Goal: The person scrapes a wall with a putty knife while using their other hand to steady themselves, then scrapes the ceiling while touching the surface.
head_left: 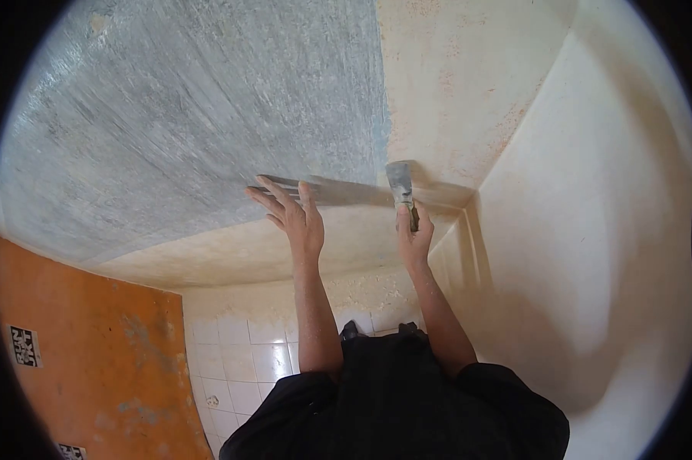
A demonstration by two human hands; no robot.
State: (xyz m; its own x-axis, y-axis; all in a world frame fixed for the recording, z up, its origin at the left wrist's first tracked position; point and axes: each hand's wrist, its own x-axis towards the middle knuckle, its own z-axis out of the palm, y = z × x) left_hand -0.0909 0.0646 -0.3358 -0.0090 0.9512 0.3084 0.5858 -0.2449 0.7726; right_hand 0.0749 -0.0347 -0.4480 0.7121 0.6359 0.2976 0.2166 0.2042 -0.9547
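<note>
My left hand lies with its fingers spread flat along a long, wide metal smoothing blade and holds it against the surface in front of me. My right hand grips the handle of a small putty knife. The knife's blade meets the right end of the long blade. Both tools sit at the lower edge of a grey, freshly coated area. The bare cream surface begins right beside that area.
A cream wall closes in on the right and meets the worked surface at a corner near the putty knife. An orange panel with black-and-white stickers stands at the left. White tiles show below, past my black sleeves.
</note>
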